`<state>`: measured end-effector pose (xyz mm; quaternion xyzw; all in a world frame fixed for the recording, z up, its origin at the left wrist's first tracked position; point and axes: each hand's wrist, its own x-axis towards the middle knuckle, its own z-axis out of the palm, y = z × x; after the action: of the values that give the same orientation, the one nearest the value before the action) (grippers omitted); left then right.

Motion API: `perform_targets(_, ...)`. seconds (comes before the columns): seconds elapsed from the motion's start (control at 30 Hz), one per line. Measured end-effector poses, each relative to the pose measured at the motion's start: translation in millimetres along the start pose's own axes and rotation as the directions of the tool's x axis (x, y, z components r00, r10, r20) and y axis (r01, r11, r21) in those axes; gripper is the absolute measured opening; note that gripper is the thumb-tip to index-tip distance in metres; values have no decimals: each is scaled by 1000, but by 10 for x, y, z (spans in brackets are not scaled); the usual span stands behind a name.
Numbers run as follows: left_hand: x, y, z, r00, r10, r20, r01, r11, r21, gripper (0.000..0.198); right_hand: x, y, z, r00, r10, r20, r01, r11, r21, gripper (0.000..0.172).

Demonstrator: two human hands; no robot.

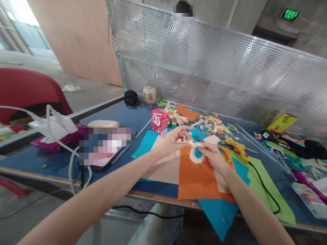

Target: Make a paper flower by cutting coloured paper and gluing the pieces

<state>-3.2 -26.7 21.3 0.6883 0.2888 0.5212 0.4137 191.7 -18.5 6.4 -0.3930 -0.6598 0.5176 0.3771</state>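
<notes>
Left hand (176, 137) and right hand (216, 157) both pinch a toothed paper ring (193, 158) above the orange sheet (196, 180), table centre.
Likely featherlight, floppy, tear-prone: grip the band, not the teeth.

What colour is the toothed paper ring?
Cream-white; the ring shows best in the head view.

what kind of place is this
Probably a craft workbench in a concrete workshop: coloured paper sheets and paper scraps cover the blue table, a glue gun lies beside the right hand, which pinches a toothed paper ring with the left hand.
</notes>
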Motion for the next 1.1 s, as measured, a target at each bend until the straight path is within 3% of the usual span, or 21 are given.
perform_targets(0.23,32,-44,-15,1000,6,1,-6,991,-132,59,2,25,-18,999,-38,-20,38,999,13,29)
perform_targets(0.33,51,-58,-15,998,-52,-42,43,981,-187,50,5,13,-11,994,-86,-65,85,996,-16,30)
perform_targets(0.43,53,-47,-5,990,-119,-74,103,976,-190,40,-4,-33,14,978,-150,-148,137,986,-97,30)
perform_targets(0.6,32,-21,22,985,-166,-51,159,980,-123,48,-35,-114,47,946,-230,-228,165,948,-272,30)
perform_targets(1.1,7,-12,46,977,-198,-79,194,979,-62,46,-36,-79,37,957,-233,-174,143,898,-417,33)
